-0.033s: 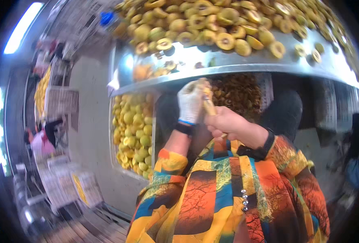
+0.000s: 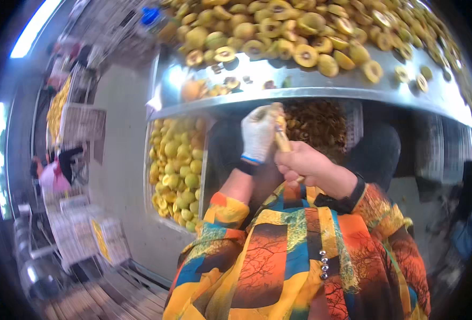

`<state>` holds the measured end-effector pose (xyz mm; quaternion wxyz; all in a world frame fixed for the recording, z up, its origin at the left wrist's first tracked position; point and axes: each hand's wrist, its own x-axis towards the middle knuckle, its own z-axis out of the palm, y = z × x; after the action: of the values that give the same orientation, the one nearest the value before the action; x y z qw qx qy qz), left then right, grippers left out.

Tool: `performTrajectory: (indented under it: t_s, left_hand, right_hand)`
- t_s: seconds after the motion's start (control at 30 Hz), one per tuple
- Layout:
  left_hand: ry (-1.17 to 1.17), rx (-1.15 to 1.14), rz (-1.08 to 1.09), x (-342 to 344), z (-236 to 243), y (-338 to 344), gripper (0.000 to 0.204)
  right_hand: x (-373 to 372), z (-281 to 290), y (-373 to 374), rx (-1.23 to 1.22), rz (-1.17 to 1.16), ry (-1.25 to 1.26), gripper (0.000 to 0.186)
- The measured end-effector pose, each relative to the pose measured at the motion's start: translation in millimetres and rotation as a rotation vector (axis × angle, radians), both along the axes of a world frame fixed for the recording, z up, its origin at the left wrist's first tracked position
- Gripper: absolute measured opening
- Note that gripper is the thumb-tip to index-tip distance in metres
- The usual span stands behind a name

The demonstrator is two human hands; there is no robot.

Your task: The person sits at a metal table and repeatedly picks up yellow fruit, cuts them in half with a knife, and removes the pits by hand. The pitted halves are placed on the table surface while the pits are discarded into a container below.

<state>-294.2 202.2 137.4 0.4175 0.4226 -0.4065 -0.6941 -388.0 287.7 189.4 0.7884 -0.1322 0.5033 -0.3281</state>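
Note:
My left hand (image 2: 257, 134), in a white glove with a blue cuff edge, is closed around a small yellowish-brown piece of fruit (image 2: 276, 109), mostly hidden by the fingers. My bare right hand (image 2: 303, 161) grips a tool with a pale, wood-coloured handle (image 2: 282, 141). Its upper end meets the fruit at the gloved fingers, and its butt pokes out below my fist; the working tip is blurred and hidden. Both hands are held close together over my lap, just in front of the metal table's edge (image 2: 230, 99). Halved yellow-green fruits (image 2: 305, 55) are heaped on that table.
Below left stands a crate of yellow-green fruit (image 2: 180, 170). Brown scraps (image 2: 318, 125) fill a container under the table, between my knees. A blue-capped bottle (image 2: 150, 17) stands at the table's far left. Farther left, another person (image 2: 54, 176) sits near stacked crates (image 2: 81, 229).
The whole view has shifted slightly, with table, crate and hands all appearing a little farther right. Both hands keep the same grip.

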Motion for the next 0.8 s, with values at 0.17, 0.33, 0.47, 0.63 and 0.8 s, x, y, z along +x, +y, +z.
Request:
performTrajectory:
  t_s: [0.17,0.33,0.47,0.63,0.8]
  left_hand:
    - [-0.002,0.014,0.053,-5.9,-1.0,3.9,0.017]
    - [0.103,0.226,0.073,-9.8,14.7,1.3,0.023]
    - [0.145,0.28,0.087,-2.9,15.0,-3.2,0.026]
    - [0.199,0.352,0.13,4.2,3.7,-8.1,0.024]
    - [0.049,0.289,0.131,6.8,-2.9,-10.6,0.025]
  right_hand:
    - [-7.6,-2.7,0.8,0.047,0.004,-0.153,0.008]
    - [0.1,-5.7,3.7,-0.053,0.028,0.109,0.008]
    - [13.0,-40.4,3.2,-0.398,0.124,0.642,0.014]
    - [24.3,-36.5,0.6,-0.476,0.188,0.948,0.027]
    - [9.9,-3.4,-18.4,-0.118,0.314,0.477,0.02]
